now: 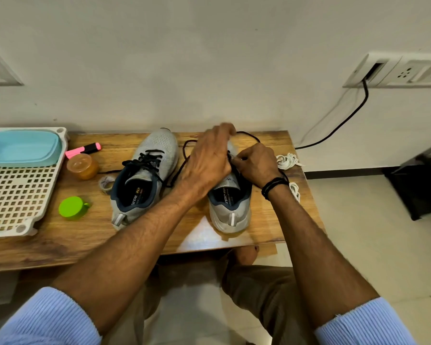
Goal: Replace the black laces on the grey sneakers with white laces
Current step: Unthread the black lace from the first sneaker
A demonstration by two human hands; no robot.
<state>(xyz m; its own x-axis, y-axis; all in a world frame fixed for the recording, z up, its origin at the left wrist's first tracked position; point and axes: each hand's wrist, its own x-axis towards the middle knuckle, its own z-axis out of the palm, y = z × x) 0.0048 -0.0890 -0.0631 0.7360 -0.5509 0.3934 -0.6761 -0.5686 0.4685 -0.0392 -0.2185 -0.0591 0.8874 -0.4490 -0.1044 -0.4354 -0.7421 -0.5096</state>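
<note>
Wooden table (90, 235) against white wall (209, 70) holds grey sneakers (157, 150).

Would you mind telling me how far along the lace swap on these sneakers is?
Done: nothing yet; the left sneaker is fully laced in black. In hand: the right hand pinches the black lace at the right sneaker's eyelets, the left hand over the shoe, the lace already loosened into a loop. Left: finish unlacing both, then thread the white laces lying on the table.

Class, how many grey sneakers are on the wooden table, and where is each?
2. The left sneaker stands centre-left, laced in black; the right sneaker stands beside it, under the left hand and right hand.
</note>
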